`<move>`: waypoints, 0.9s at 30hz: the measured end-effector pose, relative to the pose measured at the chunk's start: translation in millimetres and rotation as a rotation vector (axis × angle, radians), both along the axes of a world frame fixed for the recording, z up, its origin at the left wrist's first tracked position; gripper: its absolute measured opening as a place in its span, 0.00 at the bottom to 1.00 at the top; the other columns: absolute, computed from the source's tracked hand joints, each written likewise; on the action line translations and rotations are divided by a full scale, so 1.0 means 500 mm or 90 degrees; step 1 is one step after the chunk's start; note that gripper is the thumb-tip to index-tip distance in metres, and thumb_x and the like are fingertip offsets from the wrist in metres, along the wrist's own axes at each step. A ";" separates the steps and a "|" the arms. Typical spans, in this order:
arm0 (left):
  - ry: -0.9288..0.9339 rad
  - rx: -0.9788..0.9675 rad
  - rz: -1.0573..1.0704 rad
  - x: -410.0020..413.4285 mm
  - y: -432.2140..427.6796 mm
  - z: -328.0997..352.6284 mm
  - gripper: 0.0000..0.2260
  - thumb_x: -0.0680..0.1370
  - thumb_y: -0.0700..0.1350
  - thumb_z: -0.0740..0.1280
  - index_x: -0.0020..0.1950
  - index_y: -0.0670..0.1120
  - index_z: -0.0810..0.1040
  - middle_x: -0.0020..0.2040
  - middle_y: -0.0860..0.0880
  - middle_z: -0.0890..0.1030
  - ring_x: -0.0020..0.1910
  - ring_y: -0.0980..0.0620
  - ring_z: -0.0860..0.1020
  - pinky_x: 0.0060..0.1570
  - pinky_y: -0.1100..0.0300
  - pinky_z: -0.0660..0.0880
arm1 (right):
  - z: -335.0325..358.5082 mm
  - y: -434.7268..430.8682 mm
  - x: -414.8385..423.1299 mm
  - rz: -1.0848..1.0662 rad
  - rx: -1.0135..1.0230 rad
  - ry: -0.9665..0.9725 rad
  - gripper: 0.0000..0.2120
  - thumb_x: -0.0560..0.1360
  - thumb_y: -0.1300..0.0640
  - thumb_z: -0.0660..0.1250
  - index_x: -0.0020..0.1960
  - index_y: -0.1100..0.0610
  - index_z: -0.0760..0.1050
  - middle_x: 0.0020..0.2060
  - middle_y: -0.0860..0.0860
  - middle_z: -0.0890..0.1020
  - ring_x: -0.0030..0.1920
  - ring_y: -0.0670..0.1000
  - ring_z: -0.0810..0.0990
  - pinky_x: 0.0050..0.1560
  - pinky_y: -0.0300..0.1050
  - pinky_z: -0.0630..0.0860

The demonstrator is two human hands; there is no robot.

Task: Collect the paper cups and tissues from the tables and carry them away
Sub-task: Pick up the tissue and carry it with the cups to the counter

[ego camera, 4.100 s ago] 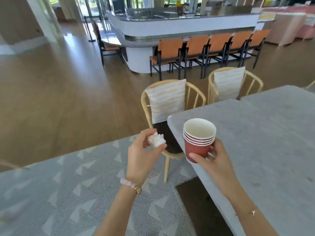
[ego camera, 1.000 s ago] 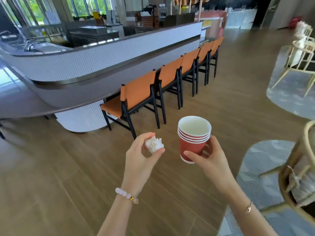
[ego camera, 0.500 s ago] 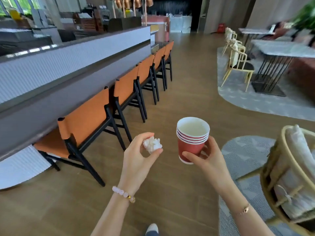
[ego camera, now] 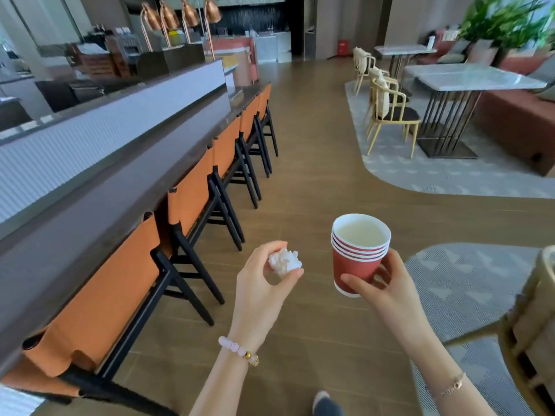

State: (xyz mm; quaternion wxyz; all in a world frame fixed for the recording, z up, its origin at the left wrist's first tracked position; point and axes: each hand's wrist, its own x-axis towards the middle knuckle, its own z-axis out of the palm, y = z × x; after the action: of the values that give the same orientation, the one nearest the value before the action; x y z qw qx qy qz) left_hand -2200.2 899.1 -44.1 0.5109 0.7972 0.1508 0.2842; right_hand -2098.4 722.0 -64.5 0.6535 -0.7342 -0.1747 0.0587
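**Head view: carrying phase.** The left hand point(ego camera: 264, 283) pinches a crumpled white tissue point(ego camera: 285, 261) between thumb and fingertips. The right hand point(ego camera: 387, 286) grips a nested stack of red paper cups point(ego camera: 357, 259) low on its wall, with the thumb in front and the fingers curled behind. Both things are held in the air above the wooden floor point(ego camera: 315, 175). They are between a row of orange bar chairs point(ego camera: 192, 199) on the left and a rattan chair point(ego camera: 534, 325) close on the right. The tissue is just beside the stack but not touching it.

**Hazards (judged).**
- The tissue is held only by a light pinch, so a loosened thumb would probably drop it to the floor.
- Only the outermost cup is gripped, and near its base. A tilt of the wrist, or the right forearm knocking the rattan chair, could let the inner cups slide out.
- Whether the top cup holds any dregs cannot be told; if it does, a tilt would spill them.

**Orientation.** The mouth of the stack opens upward and its base points at the floor, so its long axis is close to vertical. The tissue is a rough ball with no clear long axis.
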 end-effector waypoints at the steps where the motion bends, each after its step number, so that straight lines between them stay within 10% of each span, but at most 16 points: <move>1: -0.002 -0.001 -0.002 0.030 0.017 -0.004 0.17 0.71 0.45 0.74 0.57 0.56 0.76 0.52 0.62 0.79 0.54 0.62 0.76 0.53 0.70 0.72 | -0.003 0.017 0.030 -0.003 0.000 -0.001 0.25 0.63 0.60 0.79 0.53 0.45 0.72 0.48 0.44 0.82 0.46 0.39 0.81 0.45 0.33 0.74; 27: 0.017 -0.049 -0.043 1.068 0.400 -0.025 0.13 0.71 0.42 0.74 0.53 0.54 0.77 0.50 0.58 0.81 0.51 0.61 0.78 0.50 0.72 0.72 | -0.010 0.379 1.034 -0.035 -0.001 0.029 0.25 0.64 0.59 0.78 0.55 0.43 0.72 0.47 0.41 0.82 0.48 0.39 0.80 0.44 0.33 0.75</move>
State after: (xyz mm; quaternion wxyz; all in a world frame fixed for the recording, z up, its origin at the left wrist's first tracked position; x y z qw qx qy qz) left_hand -1666.1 1099.0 -56.5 0.5486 0.7853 0.1414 0.2498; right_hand -1581.5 911.4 -69.6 0.6582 -0.7376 -0.1394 0.0571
